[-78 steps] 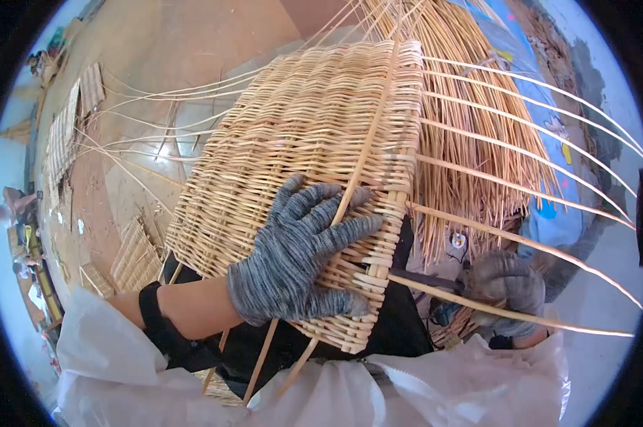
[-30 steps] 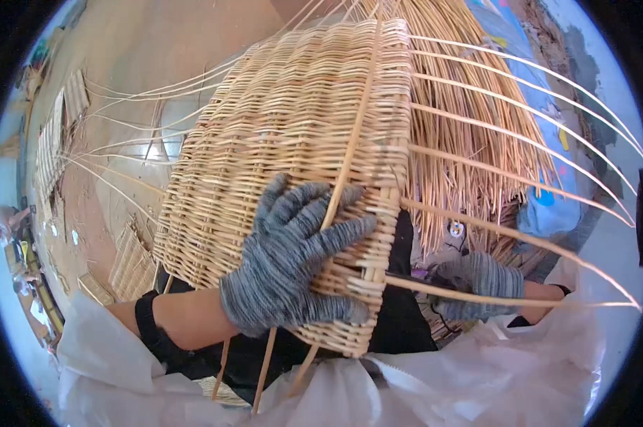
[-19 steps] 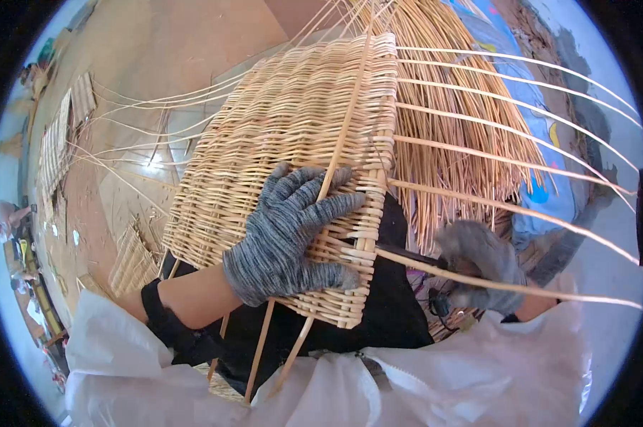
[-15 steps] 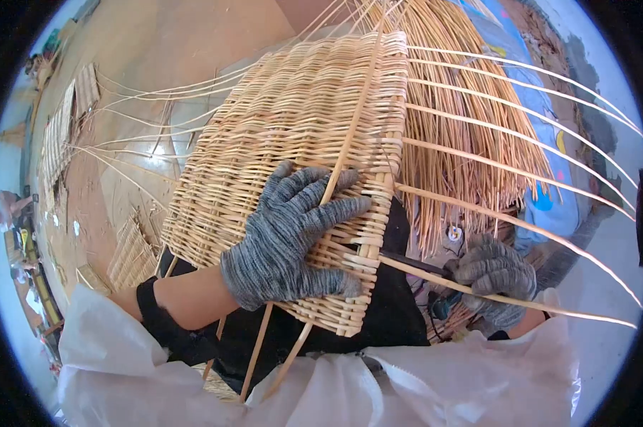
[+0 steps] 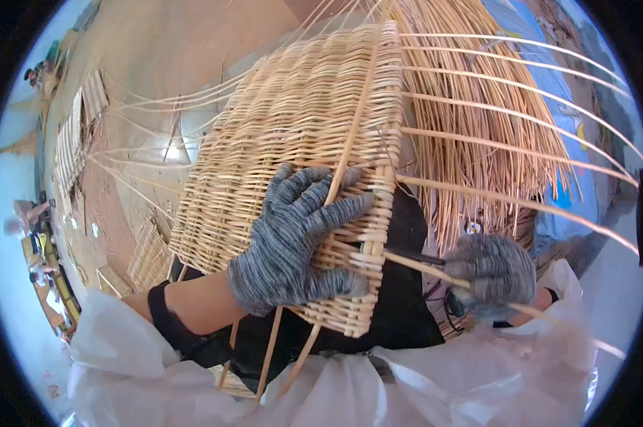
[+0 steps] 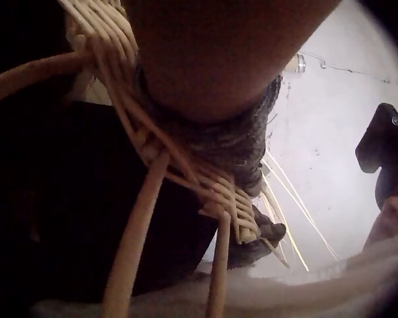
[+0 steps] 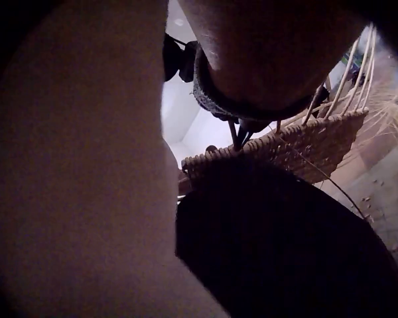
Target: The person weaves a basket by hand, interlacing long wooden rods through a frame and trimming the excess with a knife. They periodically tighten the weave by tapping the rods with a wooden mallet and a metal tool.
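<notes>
A woven wicker panel [image 5: 293, 121] leans over the lap, pale stakes sticking out from its edges. My gloved left hand [image 5: 296, 238] presses on its face, fingers spread, with a long cane [image 5: 360, 114] running under them. The left thumb lies near the panel's lower right edge. Gloved as well, my right hand [image 5: 492, 270] is beside that edge, its fingers curled round a dark slender tool [image 5: 415, 255] that reaches toward the weave. The lowest stake [image 5: 421, 265] on that side runs into the right hand. In the right wrist view, two dark prongs [image 7: 244, 136] show by the panel's edge; the tool's handle is hidden.
A big bundle of cut canes [image 5: 471, 121] lies beyond the panel on blue sheeting [image 5: 549, 99]. Long stakes [image 5: 528, 142] arc out to the right. Corrugated pieces [image 5: 72, 142] and another woven piece [image 5: 150, 252] lie on the floor. White sheeting [image 5: 264, 377] covers the lap.
The left hand keeps its spread pose on the panel. The right hand has shifted about beside the edge, and its fingers now cover part of the lowest stake, whose outer end is blurred and lower.
</notes>
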The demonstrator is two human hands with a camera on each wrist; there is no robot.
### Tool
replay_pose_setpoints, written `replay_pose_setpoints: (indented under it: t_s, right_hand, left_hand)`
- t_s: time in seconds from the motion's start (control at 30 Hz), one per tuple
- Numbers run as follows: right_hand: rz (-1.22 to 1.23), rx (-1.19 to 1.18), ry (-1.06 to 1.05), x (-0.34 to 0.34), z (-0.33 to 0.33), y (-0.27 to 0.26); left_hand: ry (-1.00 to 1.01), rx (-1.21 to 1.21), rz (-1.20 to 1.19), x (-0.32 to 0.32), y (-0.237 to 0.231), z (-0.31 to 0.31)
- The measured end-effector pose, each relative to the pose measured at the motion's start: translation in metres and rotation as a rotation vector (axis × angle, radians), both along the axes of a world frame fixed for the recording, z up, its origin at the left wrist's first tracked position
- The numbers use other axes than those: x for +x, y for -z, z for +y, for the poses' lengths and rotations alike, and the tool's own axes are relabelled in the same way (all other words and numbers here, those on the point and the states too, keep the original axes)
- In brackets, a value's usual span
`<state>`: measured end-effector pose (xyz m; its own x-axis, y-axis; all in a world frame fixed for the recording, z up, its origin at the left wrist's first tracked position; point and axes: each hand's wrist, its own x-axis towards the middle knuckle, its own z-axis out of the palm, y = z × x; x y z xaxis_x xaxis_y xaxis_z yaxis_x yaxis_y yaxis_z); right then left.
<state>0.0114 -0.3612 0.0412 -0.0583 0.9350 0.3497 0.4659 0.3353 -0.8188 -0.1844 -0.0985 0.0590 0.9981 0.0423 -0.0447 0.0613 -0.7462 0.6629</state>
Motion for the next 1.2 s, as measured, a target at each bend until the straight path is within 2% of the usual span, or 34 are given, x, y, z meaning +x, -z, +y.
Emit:
replay_pose_setpoints:
  t_s: [0.03, 0.07, 0.17, 0.2, 0.3, 0.33, 0.53, 0.6, 0.67, 0.8, 0.87, 0.9, 0.93, 0.97, 1.03, 1.2]
  right_hand:
    - [0.004, 0.023, 0.018, 0.000, 0.004, 0.000]
    - [0.219, 0.109, 0.140, -0.011, 0.010, 0.007]
    - [-0.037, -0.329, 0.245, -0.020, 0.006, -0.032]
    - [-0.067, -0.282, 0.415, -0.031, 0.011, -0.035]
    - [-0.607, -0.888, 0.127, -0.036, 0.020, -0.062]
    - [-0.592, -0.872, 0.084, -0.034, 0.013, -0.055]
    - [-0.066, -0.703, 0.113, -0.024, -0.015, -0.037]
    - [-0.682, -0.880, 0.116, -0.003, -0.052, -0.035]
    - [-0.823, -0.951, 0.173, 0.019, -0.085, -0.031]
    - [-0.114, -0.873, 0.511, -0.036, -0.136, 0.015]
    - [0.011, -0.809, 0.492, -0.054, -0.142, 0.023]
    - [-0.042, -0.779, 0.406, -0.061, -0.145, 0.019]
    - [0.061, -0.794, 0.356, -0.067, -0.143, 0.008]
    - [0.164, -0.811, 0.307, -0.074, -0.142, -0.002]
    - [0.671, -0.887, 0.259, -0.083, -0.122, -0.034]
    - [0.519, -0.787, 0.328, -0.101, -0.077, -0.068]
  left_hand:
    - [-0.006, -0.005, -0.019, 0.001, 0.001, 0.001]
    - [-0.010, -0.010, -0.026, 0.000, 0.001, 0.001]
    - [0.003, 0.009, -0.034, -0.005, -0.005, -0.001]
    - [0.035, 0.031, -0.062, -0.007, -0.002, 0.000]
    - [0.093, 0.003, -0.094, -0.012, -0.013, 0.000]
    - [0.124, 0.021, -0.053, -0.014, -0.015, 0.001]
    - [0.122, 0.048, -0.069, -0.017, -0.019, -0.003]
    - [0.120, 0.032, -0.078, -0.022, -0.013, -0.001]
    - [0.051, -0.026, -0.072, -0.012, -0.008, 0.000]
    - [0.031, -0.103, -0.020, -0.015, -0.003, 0.003]
    - [0.143, -0.003, -0.017, -0.023, -0.014, 0.001]
    - [0.206, 0.043, -0.008, -0.025, -0.022, -0.002]
    - [0.286, 0.081, 0.083, -0.026, -0.032, -0.006]
    - [0.271, 0.105, 0.083, -0.028, -0.031, -0.012]
    - [0.241, 0.165, 0.064, -0.028, -0.030, -0.021]
    - [0.241, 0.144, 0.029, -0.026, -0.027, -0.017]
